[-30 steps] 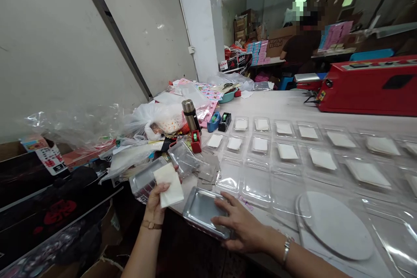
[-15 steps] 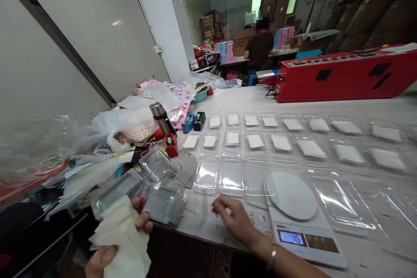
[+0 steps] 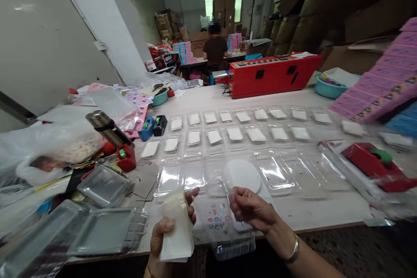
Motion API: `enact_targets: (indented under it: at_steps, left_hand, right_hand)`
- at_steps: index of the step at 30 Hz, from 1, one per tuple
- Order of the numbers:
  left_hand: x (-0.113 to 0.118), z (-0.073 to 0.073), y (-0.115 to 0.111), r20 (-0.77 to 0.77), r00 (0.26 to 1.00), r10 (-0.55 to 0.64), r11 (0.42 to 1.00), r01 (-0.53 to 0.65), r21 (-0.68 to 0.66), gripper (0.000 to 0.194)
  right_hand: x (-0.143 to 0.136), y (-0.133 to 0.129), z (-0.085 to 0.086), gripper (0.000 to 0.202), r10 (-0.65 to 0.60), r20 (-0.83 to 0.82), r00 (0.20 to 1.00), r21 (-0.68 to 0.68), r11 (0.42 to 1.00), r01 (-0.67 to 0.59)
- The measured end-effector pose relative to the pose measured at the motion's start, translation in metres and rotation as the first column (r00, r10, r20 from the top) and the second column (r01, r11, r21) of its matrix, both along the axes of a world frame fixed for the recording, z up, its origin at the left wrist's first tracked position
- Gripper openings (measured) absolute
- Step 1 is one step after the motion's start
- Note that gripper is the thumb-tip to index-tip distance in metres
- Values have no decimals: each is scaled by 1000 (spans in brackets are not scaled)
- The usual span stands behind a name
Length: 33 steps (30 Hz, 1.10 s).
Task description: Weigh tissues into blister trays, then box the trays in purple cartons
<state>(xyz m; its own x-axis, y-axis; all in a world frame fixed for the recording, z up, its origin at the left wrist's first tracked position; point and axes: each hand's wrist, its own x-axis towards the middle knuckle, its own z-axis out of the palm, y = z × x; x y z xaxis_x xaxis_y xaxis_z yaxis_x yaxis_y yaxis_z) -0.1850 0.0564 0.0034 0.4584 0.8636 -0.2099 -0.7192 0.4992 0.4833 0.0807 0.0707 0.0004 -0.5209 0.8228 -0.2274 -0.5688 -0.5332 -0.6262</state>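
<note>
In my left hand [image 3: 163,230] is a stack of off-white paper slips [image 3: 177,230], gripped between thumb and fingers. My right hand [image 3: 252,208] pinches the upper edge of a clear plastic sheet with small cartoon figures [image 3: 216,216], just right of the stack. Partly behind my right hand is a white kitchen scale [image 3: 243,176]; its display is hidden. A clear plastic tray [image 3: 234,248] shows below the sheet at the table's front edge. Beyond both hands, clear trays [image 3: 169,176] lie in rows, and the farther ones hold white slips [image 3: 214,137].
Clear plastic boxes [image 3: 102,230] crowd the front left. Tape dispensers [image 3: 126,158] and a steel flask [image 3: 104,127] stand behind them. A red tape dispenser [image 3: 374,165] is at right, near pink boxes [image 3: 374,87]. A red machine [image 3: 273,76] stands at the back; a person [image 3: 215,50] sits beyond.
The view has swung right. My right hand has come up from the table beside the scale with the cartoon sheet. My left hand, still holding the slips, is now closer to it.
</note>
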Motion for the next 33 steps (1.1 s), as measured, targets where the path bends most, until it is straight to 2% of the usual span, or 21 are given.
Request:
enact_targets:
  at_steps: [5, 9, 13, 16, 19, 23, 26, 28, 30, 33]
  left_hand:
    - [16, -15, -13, 73, 997, -11, 999, 8, 40, 60]
    - [20, -16, -25, 101, 995, 1, 997, -8, 74, 60]
    - [7, -12, -49, 109, 993, 39, 997, -45, 60, 59]
    - [-12, -9, -71, 30, 992, 124, 992, -124, -5, 57]
    - [-31, -13, -92, -68, 978, 199, 978, -203, -58, 54]
    - [-42, -28, -110, -159, 963, 218, 959, -241, -147, 57]
    - [-32, -37, -110, -189, 964, 188, 959, -221, -174, 65]
    - [-24, -36, -107, -225, 956, 186, 958, -228, -174, 68]
    - [-19, -31, -104, -248, 947, 204, 953, -250, -173, 68]
    - [-27, -21, -108, -236, 924, 300, 934, -335, -124, 64]
  right_hand:
    - [8, -13, 16, 36, -22, 99, 995, 130, 992, 9]
    - [1, -18, 19, 44, -101, 139, 985, 227, 972, 67]
    - [-22, -25, 11, 51, -122, 95, 988, 100, 989, 112]
    - [-44, -30, 5, 56, -106, 29, 994, -38, 994, 107]
    - [-64, -31, 5, 57, -143, 12, 990, -82, 986, 143]
    - [-77, -27, 16, 55, -149, 126, 981, 60, 988, 143]
    - [-80, -25, 27, 50, -71, 200, 977, 195, 980, 31]
    - [-81, -24, 33, 48, -22, 203, 979, 235, 972, -27]
    - [-83, -26, 33, 48, 2, 162, 987, 195, 980, -35]
    - [-91, -33, 19, 48, -59, 73, 996, -36, 997, 61]
